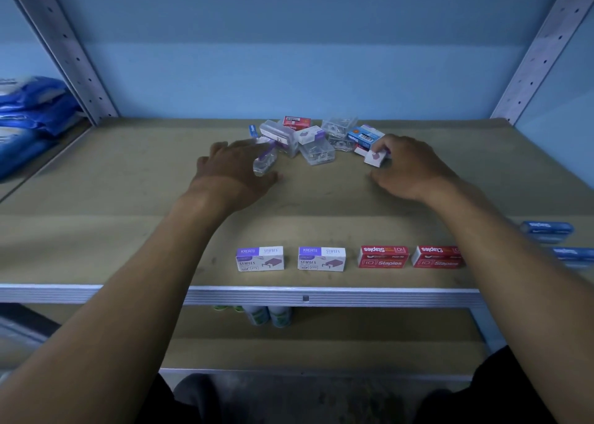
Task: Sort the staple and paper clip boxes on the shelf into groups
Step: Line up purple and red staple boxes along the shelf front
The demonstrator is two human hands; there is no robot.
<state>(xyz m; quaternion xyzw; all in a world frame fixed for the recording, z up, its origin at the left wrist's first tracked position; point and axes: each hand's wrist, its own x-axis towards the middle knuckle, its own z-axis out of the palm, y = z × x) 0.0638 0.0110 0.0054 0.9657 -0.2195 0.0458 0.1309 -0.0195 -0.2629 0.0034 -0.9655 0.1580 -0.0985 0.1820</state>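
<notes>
A mixed pile [316, 137] of staple boxes and clear paper clip boxes lies at the back of the shelf [128, 230]. My left hand [234, 169] reaches to the pile's left edge, fingers spread over a clear paper clip box [265, 163]; a firm grip is not visible. My right hand [408, 166] pinches a white and purple staple box [375, 158] at the pile's right edge. Along the front edge stand two white and purple staple boxes [260, 258] [321, 258], then two red staple boxes [383, 256] [437, 256]. Blue boxes [548, 229] lie at the far right.
Grey metal uprights [64, 50] [540, 50] frame the shelf, with a blue wall behind. Blue packets [32, 108] are stacked on the neighbouring shelf at left. Green and white bottles [268, 316] stand on the shelf below.
</notes>
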